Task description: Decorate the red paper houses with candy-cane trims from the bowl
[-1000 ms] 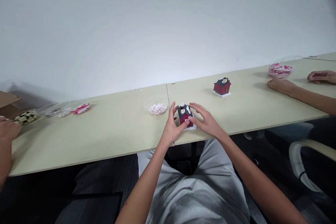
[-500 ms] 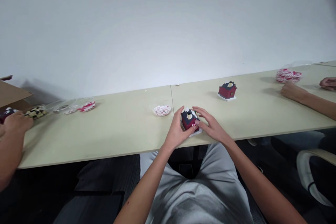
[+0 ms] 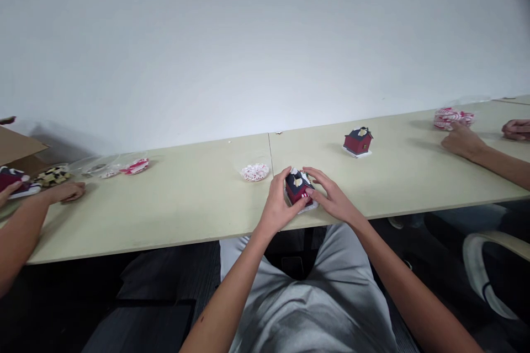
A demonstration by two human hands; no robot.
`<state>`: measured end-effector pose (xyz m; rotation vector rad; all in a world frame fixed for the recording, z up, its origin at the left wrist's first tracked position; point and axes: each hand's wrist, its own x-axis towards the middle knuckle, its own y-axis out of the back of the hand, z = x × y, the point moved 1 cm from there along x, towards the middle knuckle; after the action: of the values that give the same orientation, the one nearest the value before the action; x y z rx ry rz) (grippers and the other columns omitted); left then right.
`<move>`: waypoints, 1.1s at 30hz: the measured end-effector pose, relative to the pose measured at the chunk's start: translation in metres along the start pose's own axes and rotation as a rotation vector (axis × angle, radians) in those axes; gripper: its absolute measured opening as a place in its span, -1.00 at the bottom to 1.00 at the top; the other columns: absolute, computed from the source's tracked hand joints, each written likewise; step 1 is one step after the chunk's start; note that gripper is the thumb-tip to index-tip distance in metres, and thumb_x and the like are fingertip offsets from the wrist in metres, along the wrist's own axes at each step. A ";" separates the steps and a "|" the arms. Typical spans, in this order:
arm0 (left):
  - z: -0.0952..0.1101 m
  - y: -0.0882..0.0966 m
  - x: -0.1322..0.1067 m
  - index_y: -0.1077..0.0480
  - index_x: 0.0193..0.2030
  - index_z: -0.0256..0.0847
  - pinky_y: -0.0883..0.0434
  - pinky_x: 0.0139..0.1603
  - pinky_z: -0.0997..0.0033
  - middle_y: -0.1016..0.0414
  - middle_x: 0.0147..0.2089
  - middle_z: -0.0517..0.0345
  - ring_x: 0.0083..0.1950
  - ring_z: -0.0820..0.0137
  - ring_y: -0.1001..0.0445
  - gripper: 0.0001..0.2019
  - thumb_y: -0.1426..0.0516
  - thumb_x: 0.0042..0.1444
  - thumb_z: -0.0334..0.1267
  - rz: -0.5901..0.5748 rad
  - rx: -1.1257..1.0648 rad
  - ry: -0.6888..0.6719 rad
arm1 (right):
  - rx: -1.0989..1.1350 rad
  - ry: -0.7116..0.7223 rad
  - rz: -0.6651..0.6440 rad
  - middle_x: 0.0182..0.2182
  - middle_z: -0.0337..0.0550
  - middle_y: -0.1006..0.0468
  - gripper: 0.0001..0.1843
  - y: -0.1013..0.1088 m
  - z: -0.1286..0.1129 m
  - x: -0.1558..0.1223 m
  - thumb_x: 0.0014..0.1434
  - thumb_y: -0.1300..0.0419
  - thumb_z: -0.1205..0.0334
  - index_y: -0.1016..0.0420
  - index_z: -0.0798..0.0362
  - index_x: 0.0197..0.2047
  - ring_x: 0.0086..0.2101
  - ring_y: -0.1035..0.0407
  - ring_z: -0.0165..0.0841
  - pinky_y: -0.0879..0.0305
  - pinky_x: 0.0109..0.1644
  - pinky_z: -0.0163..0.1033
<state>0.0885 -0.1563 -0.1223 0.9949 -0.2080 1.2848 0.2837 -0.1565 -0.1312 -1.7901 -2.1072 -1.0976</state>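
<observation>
A small model house [image 3: 296, 182] with dark red walls, a dark roof with white patches and a white base stands near the table's front edge. My left hand [image 3: 280, 201] wraps round its left side, thumb across the front. From the right, my right hand [image 3: 334, 198] closes on it, its fingers at the back and right side. Between my two thumbs a tiny red-and-white striped piece [image 3: 305, 195] shows against the front wall; whether it is fixed there I cannot tell. Behind the house, a little left, lies a clear bag of small red-and-white pieces [image 3: 255, 172].
A second model house [image 3: 358, 142] stands farther back on the table [image 3: 199, 198]. At right, a co-worker's hand [image 3: 462, 140] touches a bag of striped pieces [image 3: 447, 117]. At left are a co-worker's hand [image 3: 68, 192], several bags [image 3: 134, 166] and a cardboard box [image 3: 19, 146].
My hands stay on the house with almost no movement. At left, the co-worker's hand has reached right along the table, and another model house has come into fuller view.
</observation>
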 end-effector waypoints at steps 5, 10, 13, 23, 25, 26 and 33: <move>0.000 0.000 -0.001 -0.02 0.44 -0.10 -0.22 0.42 -0.02 -0.22 0.40 -0.14 0.41 0.09 -0.24 -0.24 -0.27 0.19 -0.08 0.008 0.009 -0.006 | 0.023 -0.007 -0.007 0.37 -0.09 -0.28 -0.43 0.002 -0.006 -0.001 0.36 -0.12 -0.06 -0.24 -0.20 0.38 0.36 -0.13 -0.14 -0.09 0.44 0.11; -0.001 0.001 -0.002 -0.01 0.45 -0.08 -0.21 0.42 -0.03 -0.20 0.41 -0.12 0.42 0.08 -0.23 -0.21 -0.29 0.17 -0.11 0.006 0.017 0.016 | 0.166 -0.059 0.052 0.33 -0.13 -0.36 -0.49 0.007 -0.008 -0.001 0.36 -0.08 -0.10 -0.34 -0.18 0.31 0.34 -0.17 -0.14 -0.11 0.42 0.08; -0.001 0.001 -0.002 -0.01 0.45 -0.07 -0.23 0.40 -0.02 -0.20 0.41 -0.12 0.42 0.08 -0.22 -0.21 -0.29 0.17 -0.09 0.004 0.020 0.023 | 0.226 -0.133 0.123 0.26 -0.14 -0.45 -0.55 0.008 -0.001 0.001 0.37 -0.04 -0.12 -0.46 -0.15 0.19 0.31 -0.24 -0.15 -0.09 0.42 0.05; 0.002 0.001 -0.001 -0.04 0.44 -0.07 -0.21 0.42 -0.04 -0.22 0.40 -0.13 0.42 0.07 -0.23 -0.23 -0.29 0.18 -0.08 0.008 0.009 0.030 | 0.308 -0.439 0.308 -0.06 -0.06 -0.61 -0.60 0.004 0.026 0.007 0.25 -0.07 -0.18 -0.52 -0.04 -0.23 0.04 -0.44 -0.13 -0.33 0.16 0.05; 0.002 0.001 -0.001 -0.03 0.44 -0.08 -0.21 0.42 -0.03 -0.22 0.40 -0.12 0.42 0.08 -0.23 -0.23 -0.29 0.17 -0.09 0.001 0.010 0.030 | 0.276 -0.423 0.309 -0.18 -0.08 -0.61 -0.62 0.004 0.026 0.007 0.19 -0.17 -0.19 -0.48 -0.03 -0.28 -0.07 -0.47 -0.15 -0.35 0.09 0.00; 0.002 0.001 -0.001 -0.03 0.44 -0.08 -0.21 0.42 -0.02 -0.22 0.40 -0.12 0.42 0.08 -0.23 -0.23 -0.29 0.17 -0.09 -0.003 0.010 0.030 | 0.258 -0.408 0.306 -0.24 -0.11 -0.60 -0.62 0.004 0.026 0.008 0.15 -0.21 -0.20 -0.46 -0.03 -0.29 -0.14 -0.47 -0.18 -0.35 0.05 -0.04; 0.002 0.001 -0.001 -0.04 0.43 -0.09 -0.22 0.41 0.01 -0.22 0.39 -0.12 0.41 0.10 -0.23 -0.24 -0.29 0.17 -0.10 -0.002 0.009 0.029 | 0.243 -0.408 0.270 -0.57 -0.32 -0.39 -0.53 0.003 0.026 0.005 0.13 -0.24 -0.30 -0.39 -0.03 -0.33 -0.50 -0.27 -0.35 -0.21 -0.36 -0.22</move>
<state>0.0879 -0.1585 -0.1211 0.9831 -0.1792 1.2987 0.2930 -0.1366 -0.1454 -2.2283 -2.0012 -0.4156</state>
